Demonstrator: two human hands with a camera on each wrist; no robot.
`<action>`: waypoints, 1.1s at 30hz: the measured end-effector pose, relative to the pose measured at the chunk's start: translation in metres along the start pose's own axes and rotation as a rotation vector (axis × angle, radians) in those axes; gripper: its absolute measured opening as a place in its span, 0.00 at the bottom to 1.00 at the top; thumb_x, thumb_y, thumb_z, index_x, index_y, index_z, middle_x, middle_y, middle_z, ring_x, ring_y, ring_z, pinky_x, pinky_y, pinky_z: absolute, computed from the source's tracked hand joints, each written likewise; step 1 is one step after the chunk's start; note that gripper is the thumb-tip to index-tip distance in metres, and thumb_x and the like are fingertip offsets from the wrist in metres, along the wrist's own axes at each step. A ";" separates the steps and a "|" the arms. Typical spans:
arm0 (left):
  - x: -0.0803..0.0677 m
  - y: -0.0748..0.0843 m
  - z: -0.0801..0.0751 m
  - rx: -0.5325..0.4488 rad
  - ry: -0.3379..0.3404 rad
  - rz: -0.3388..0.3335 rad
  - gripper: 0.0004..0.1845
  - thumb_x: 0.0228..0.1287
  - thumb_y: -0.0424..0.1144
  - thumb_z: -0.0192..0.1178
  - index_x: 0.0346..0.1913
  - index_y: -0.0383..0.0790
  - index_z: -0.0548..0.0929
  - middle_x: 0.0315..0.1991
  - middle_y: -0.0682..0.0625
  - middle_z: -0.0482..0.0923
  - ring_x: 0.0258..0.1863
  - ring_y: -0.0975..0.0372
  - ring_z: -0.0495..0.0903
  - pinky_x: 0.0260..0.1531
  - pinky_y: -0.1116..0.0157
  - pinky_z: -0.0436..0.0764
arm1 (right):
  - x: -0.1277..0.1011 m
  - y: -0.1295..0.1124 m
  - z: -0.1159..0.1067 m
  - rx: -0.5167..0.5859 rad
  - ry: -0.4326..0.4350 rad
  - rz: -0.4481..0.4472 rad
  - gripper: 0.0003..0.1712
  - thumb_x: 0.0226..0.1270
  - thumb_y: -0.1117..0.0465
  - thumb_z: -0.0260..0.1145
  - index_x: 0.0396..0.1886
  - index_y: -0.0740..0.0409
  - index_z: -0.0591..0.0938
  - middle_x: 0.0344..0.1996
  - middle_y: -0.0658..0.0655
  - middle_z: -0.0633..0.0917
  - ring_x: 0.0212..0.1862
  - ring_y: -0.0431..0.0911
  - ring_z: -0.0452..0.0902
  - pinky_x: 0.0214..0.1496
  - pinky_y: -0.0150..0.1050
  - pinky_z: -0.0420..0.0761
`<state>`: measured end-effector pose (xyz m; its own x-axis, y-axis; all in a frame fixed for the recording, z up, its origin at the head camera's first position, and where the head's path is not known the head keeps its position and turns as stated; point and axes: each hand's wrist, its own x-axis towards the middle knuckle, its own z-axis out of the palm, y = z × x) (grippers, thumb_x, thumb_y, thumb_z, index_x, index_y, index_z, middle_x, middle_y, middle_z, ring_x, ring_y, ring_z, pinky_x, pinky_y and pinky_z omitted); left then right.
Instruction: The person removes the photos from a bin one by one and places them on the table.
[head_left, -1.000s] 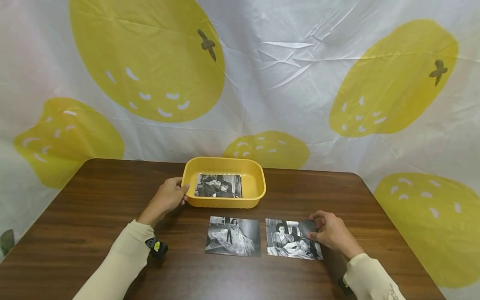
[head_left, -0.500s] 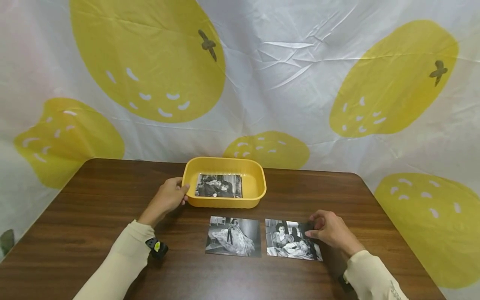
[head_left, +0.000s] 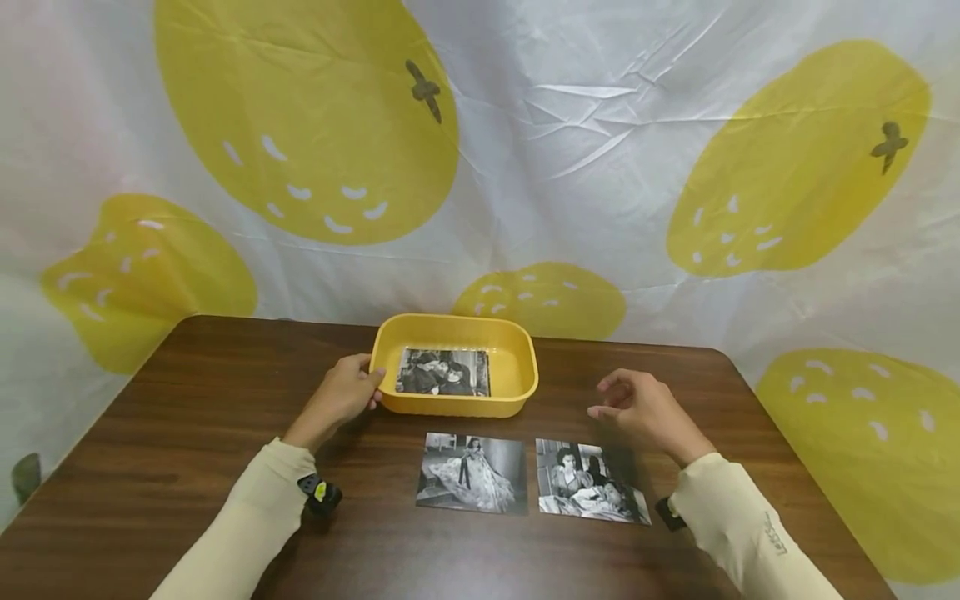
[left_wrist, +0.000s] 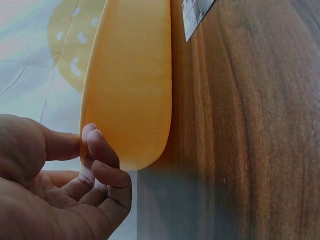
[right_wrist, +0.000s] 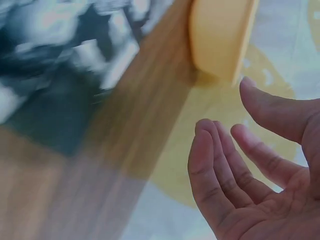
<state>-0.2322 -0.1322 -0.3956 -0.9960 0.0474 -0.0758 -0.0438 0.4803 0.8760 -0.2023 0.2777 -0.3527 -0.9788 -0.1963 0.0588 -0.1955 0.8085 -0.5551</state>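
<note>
Left fingers (left_wrist: 107, 154) — around tray rim (head_left: 456, 400)

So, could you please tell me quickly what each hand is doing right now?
Left hand: closed, pinching the left end of the yellow tub.
Right hand: open, holding nothing, fingers loosely curved.

Indoor nook: brown table (head_left: 480, 554), fruit-print cloth (head_left: 517, 192)
</note>
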 end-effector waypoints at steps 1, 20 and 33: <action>0.000 0.000 0.000 -0.002 -0.002 -0.002 0.24 0.80 0.35 0.49 0.70 0.23 0.66 0.27 0.46 0.79 0.22 0.64 0.76 0.22 0.69 0.72 | 0.003 -0.005 0.000 -0.001 0.003 -0.006 0.19 0.61 0.58 0.77 0.46 0.63 0.83 0.35 0.56 0.88 0.38 0.49 0.85 0.43 0.51 0.82; 0.000 -0.001 0.001 -0.002 0.009 -0.003 0.23 0.79 0.35 0.50 0.69 0.24 0.68 0.27 0.46 0.79 0.22 0.64 0.75 0.21 0.69 0.71 | 0.069 -0.077 0.017 -0.001 -0.048 -0.117 0.25 0.61 0.57 0.77 0.53 0.67 0.83 0.39 0.62 0.88 0.42 0.54 0.84 0.48 0.51 0.82; 0.000 -0.002 0.000 -0.007 -0.004 0.005 0.23 0.80 0.35 0.50 0.70 0.23 0.67 0.26 0.46 0.79 0.22 0.63 0.76 0.21 0.69 0.71 | 0.107 -0.105 0.060 0.000 -0.176 -0.104 0.32 0.60 0.55 0.78 0.59 0.66 0.80 0.52 0.67 0.84 0.53 0.57 0.81 0.52 0.50 0.81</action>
<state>-0.2320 -0.1332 -0.3968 -0.9958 0.0537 -0.0735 -0.0394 0.4737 0.8798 -0.2826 0.1385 -0.3377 -0.9275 -0.3726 -0.0297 -0.2953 0.7790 -0.5532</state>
